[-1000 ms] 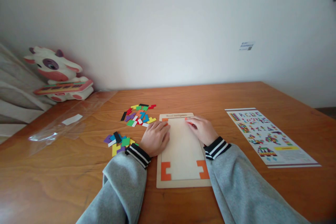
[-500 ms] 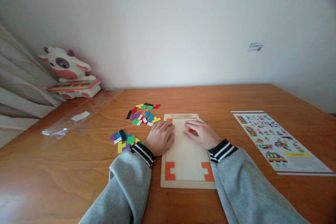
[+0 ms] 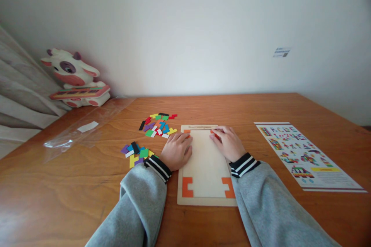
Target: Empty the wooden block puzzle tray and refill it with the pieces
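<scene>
A pale wooden puzzle board [image 3: 206, 166] lies flat on the table in front of me. My left hand [image 3: 177, 152] rests with its fingers flat over the board's upper left edge. An orange puzzle piece [image 3: 186, 131] shows in that corner, partly under the fingertips. At the upper right corner, my right hand [image 3: 231, 144] is closed on another orange puzzle piece [image 3: 214, 135], mostly hidden by the fingers. Two more orange pieces fill the near corners, one at the left [image 3: 187, 188] and one at the right [image 3: 228, 188], close to my right sleeve.
Left of the board are two groups of coloured puzzle pieces, a far one [image 3: 159, 125] and a nearer one [image 3: 144, 153]. A clear plastic bag [image 3: 69, 139] and a cow toy keyboard [image 3: 84, 92] stand further left. A printed pattern sheet [image 3: 307, 158] lies at the right.
My right hand has shifted outward to the board's upper right corner, carrying the orange piece with it. The left hand has stayed in place.
</scene>
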`<state>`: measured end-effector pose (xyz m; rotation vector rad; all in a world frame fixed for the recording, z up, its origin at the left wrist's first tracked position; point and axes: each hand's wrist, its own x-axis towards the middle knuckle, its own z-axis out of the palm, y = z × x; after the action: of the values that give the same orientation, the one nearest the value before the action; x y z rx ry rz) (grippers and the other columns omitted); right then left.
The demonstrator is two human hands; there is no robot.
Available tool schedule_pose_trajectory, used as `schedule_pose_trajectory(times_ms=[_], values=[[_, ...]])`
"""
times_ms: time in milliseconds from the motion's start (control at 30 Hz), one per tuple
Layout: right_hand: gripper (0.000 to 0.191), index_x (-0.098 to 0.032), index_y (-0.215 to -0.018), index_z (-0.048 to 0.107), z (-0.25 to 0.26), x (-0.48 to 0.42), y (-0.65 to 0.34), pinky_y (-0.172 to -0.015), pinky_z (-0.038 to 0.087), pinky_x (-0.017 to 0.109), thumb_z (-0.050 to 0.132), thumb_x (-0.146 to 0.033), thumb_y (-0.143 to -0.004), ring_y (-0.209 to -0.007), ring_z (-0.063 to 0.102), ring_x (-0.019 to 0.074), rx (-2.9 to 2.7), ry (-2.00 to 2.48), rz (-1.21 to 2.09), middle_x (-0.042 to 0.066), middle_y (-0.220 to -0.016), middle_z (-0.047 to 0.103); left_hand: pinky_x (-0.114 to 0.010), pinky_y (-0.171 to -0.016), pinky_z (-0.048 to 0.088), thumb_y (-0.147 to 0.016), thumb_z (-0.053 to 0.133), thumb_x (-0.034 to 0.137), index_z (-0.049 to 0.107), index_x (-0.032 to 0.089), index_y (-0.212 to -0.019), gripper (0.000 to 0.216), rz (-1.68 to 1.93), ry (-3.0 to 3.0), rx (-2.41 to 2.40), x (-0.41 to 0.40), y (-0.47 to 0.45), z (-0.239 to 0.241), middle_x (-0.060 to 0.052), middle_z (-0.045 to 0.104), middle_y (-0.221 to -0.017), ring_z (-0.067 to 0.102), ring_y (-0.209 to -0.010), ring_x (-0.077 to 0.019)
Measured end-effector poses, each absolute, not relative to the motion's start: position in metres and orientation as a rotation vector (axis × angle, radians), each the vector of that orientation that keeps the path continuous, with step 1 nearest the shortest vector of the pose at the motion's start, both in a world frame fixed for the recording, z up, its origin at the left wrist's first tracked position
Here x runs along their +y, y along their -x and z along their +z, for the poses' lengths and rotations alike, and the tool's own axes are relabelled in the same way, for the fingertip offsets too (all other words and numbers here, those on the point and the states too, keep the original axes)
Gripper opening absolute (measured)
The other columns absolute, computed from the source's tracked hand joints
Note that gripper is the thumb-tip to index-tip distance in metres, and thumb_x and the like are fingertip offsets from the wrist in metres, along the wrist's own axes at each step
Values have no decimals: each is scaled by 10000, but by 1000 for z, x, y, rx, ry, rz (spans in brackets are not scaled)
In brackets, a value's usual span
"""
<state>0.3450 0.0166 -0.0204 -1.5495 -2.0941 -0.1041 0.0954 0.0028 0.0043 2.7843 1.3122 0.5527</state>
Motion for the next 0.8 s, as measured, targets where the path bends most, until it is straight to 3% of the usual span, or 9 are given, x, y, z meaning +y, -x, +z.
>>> schedule_pose_trajectory(times_ms=[500, 800], values=[[305, -180, -1047, 715, -19, 16, -343, -928, 492, 413, 590, -422, -910, -1017, 609, 279, -1971, 1642, -52, 116, -1064, 633, -463, -1065, 442, -954, 465, 274, 626, 181, -1207, 313, 552, -2777, 1324, 1, -97, 6, -106, 619, -1305, 534, -1213, -266], [370, -187, -1037, 719, -19, 16, -343, -935, 483, 405, 488, -465, -960, -1015, 610, 265, -1956, 1649, -43, 119, -1060, 636, -464, -1070, 441, -946, 476, 276, 595, 174, -1249, 342, 561, -2752, 1334, 1, -98, 6, -116, 611, -1318, 536, -1213, -267]])
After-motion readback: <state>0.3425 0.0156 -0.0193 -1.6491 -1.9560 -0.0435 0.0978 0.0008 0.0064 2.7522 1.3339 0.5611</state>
